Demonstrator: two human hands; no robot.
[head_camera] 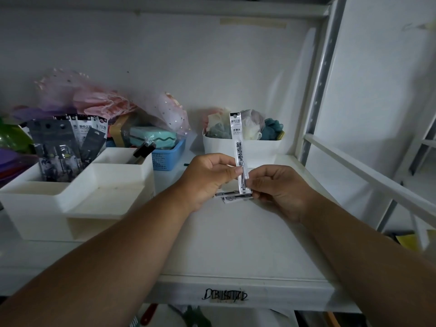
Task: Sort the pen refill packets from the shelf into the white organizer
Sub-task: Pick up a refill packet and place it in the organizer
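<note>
Well right of the white organizer (77,185), both hands pinch one pen refill packet (239,149) above the shelf (236,244): the left hand (207,178) by thumb and fingers at its middle, the right hand (278,187) at its lower end. The slim packet stands almost upright, long axis vertical, header card on top. Further packets (233,197), apparently trapped under the hands, could slip out and scatter if either grip loosens.

two bare forearms and hands (205,178), no sleeves or jewellery visible.
</note>
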